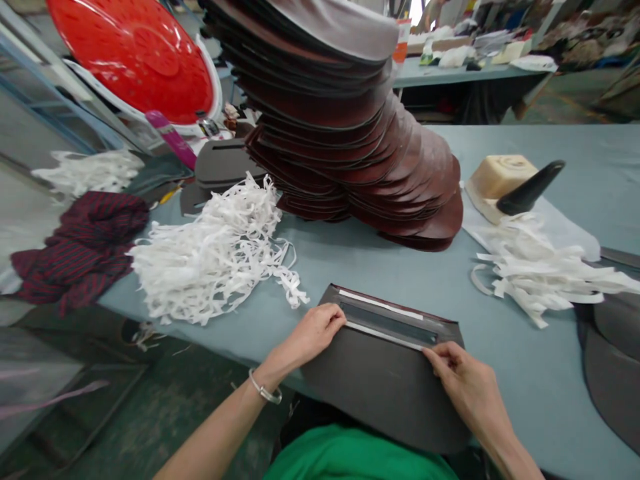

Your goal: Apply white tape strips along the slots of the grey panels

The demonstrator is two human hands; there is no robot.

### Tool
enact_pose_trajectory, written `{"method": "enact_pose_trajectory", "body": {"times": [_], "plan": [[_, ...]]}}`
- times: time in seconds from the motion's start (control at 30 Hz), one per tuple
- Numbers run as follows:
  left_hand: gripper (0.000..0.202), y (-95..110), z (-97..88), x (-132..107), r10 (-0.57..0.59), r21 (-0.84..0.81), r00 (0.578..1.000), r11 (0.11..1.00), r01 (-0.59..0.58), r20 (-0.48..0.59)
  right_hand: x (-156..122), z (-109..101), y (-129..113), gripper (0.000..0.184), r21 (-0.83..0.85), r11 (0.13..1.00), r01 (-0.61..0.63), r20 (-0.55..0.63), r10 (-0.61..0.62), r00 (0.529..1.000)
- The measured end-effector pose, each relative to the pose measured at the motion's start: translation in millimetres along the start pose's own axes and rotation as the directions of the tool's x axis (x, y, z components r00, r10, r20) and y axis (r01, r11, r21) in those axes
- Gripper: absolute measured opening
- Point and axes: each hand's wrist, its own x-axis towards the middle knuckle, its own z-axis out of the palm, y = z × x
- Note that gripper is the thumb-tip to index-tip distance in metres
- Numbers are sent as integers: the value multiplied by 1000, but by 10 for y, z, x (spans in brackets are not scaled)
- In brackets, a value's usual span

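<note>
Nearest us, a green shirt (360, 460) shows below the worktop (345, 257). Our dark grey panel (380, 383) lies at the middle of the worktop's near edge, its curved side towards us and its straight side, with a long slot (387, 323), away. Our left hand (315, 335) is closed to a pinch on the left end of the near white strip (385, 336) along that slot; our right hand (465, 377) pinches its right end, thumb and forefinger together. A far white strip (380, 305) runs beyond the slot.

Towards the right edge we have curved dark pieces (615, 353), overlapping. Towards the left edge spreads a tangled heap of white strips (205, 260), with a striped cloth (85, 243) beside it.

Farther in, a looser bunch of white strips (545, 270) lies on the right, just before a beige block (503, 175) and a black handle (530, 188). At the middle, towards the far edge, a tall, leaning stack of brown leather-like pieces (360, 157) rises. Beyond on the left a red basin (140, 60) stands tilted; behind, we see a second, cluttered table (445, 75).
</note>
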Motion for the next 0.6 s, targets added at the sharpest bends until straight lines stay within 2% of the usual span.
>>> {"method": "enact_pose_trajectory", "body": {"times": [0.17,0.37,0.6], "plan": [[24,-32,48,32,-179,28,977,983,183,-112,-1,-20,13,39,43,999,-11,-1,11,1000],[18,-71,14,76,-209,25,970,977,214,-122,28,-80,116,42,-11,993,-119,-4,119,993],[22,-47,56,125,-225,86,960,967,241,-170,34,-44,239,42,-23,993,-115,32,116,993]]}}
